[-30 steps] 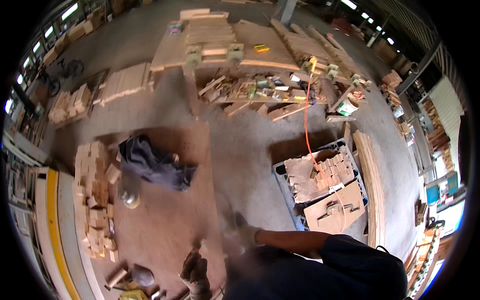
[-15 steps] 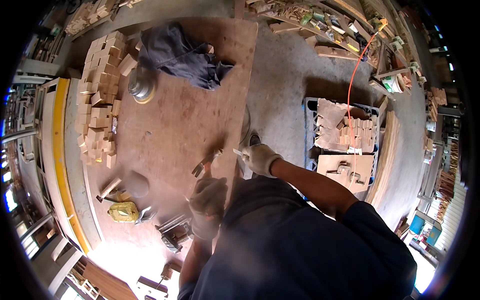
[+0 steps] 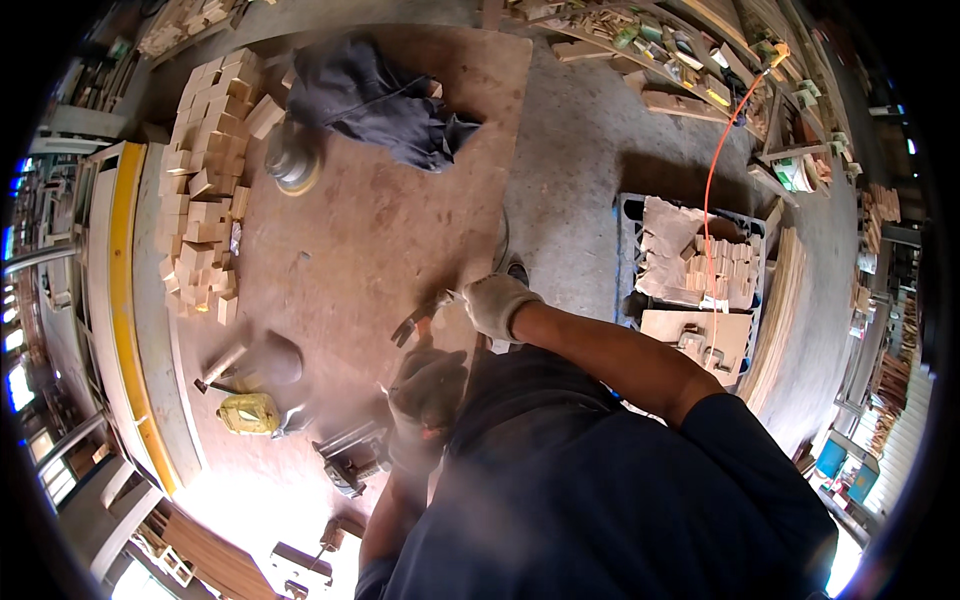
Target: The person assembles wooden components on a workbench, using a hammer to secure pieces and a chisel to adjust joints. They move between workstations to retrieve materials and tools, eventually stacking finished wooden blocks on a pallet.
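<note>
My left hand (image 3: pixel 425 388), in a grey glove, is closed round the handle of a claw hammer (image 3: pixel 408 328) near the table's right edge. The hammer's dark claw points left, and an orange part of the handle shows above the fingers. My right hand (image 3: pixel 496 306), in a pale glove, is closed with its fingertips on a small, pale, thin piece (image 3: pixel 454 295) beside the hammer head. Most of that piece is hidden, and its kind cannot be made out. Below the fingertips, a blurred pale patch lies between the two hands.
The brown table (image 3: pixel 370 230) bears stacked wooden blocks (image 3: pixel 208 165), a dark cloth (image 3: pixel 375 100), a round metal thing (image 3: pixel 294 172), a second hammer (image 3: pixel 222 368), a yellow container (image 3: pixel 248 413) and a clamp-like metal tool (image 3: pixel 350 457). A pallet (image 3: pixel 628 215) with wood pieces stands right; an orange cord (image 3: pixel 708 190) hangs over it.
My right hand has moved left over the table edge, carrying the pale piece close to the hammer head. My left hand and hammer have shifted slightly right. The whole view has also shifted a little.
</note>
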The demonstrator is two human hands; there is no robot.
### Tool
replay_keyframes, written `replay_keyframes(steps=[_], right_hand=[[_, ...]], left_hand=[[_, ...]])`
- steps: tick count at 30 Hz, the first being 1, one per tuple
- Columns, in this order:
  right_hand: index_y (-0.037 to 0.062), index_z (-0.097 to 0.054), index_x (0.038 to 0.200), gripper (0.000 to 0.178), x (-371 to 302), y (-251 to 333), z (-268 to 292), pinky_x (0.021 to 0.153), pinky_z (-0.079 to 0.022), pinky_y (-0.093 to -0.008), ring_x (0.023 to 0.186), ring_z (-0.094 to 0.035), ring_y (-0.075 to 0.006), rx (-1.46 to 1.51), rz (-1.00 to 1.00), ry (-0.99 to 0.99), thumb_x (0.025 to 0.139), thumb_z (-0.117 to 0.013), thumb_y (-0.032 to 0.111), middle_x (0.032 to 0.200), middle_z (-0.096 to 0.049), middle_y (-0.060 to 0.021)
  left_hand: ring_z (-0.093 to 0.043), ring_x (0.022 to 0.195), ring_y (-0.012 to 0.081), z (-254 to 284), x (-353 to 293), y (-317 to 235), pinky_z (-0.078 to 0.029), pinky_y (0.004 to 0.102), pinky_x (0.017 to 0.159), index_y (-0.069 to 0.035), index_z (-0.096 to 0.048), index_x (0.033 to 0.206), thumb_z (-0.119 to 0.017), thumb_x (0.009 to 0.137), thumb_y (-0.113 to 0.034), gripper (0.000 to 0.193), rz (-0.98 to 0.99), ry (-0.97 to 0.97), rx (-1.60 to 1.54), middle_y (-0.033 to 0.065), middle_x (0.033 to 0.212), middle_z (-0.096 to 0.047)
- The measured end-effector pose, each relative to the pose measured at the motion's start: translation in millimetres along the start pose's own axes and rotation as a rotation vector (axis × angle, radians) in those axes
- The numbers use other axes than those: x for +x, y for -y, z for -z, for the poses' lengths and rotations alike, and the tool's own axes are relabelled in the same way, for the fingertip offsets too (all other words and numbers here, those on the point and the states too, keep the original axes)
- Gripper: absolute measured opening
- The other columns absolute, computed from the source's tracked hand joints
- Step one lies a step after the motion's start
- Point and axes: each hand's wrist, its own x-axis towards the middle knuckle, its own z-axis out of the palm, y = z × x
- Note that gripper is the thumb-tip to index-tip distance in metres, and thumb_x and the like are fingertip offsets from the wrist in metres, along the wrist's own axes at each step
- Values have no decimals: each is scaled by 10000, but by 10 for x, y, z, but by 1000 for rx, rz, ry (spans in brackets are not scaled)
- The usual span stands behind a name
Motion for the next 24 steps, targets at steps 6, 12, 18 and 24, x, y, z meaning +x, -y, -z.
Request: replay_keyframes(steps=[6,12,18,24], right_hand=[[5,-809,1062,259,-117,215,334,910,-602,-465,1083,-755,-366,-104,19,32,850,-731,131,1072,-782,-232],[-3,-791,1084,278,-166,371,680,916,-591,-470,1072,-745,-401,-198,120,110,907,-620,126,1134,-757,-262],[44,-801,1111,290,42,381,508,902,-595,-477,1083,-747,-394,-96,51,71,906,-641,171,1146,-761,-250],[37,-801,1052,263,251,201,351,889,-599,-474,1073,-755,-368,-207,62,10,920,-646,204,1121,-766,-253]], left_hand=[[-711,1056,291,-119,-31,442,-543,424,1022,-4,-774,1050,-758,801,129,283,43,32,34,120,1019,-726],[-628,1239,402,-246,125,1226,-548,451,972,-68,-736,992,-739,753,49,266,-160,11,191,198,1317,-701],[-677,1158,406,-284,95,1369,-561,472,946,-56,-729,891,-715,731,48,191,-107,37,186,199,1199,-732],[-678,1161,400,-256,85,1336,-551,462,974,-54,-739,877,-708,738,35,168,-63,66,194,192,1147,-733]])
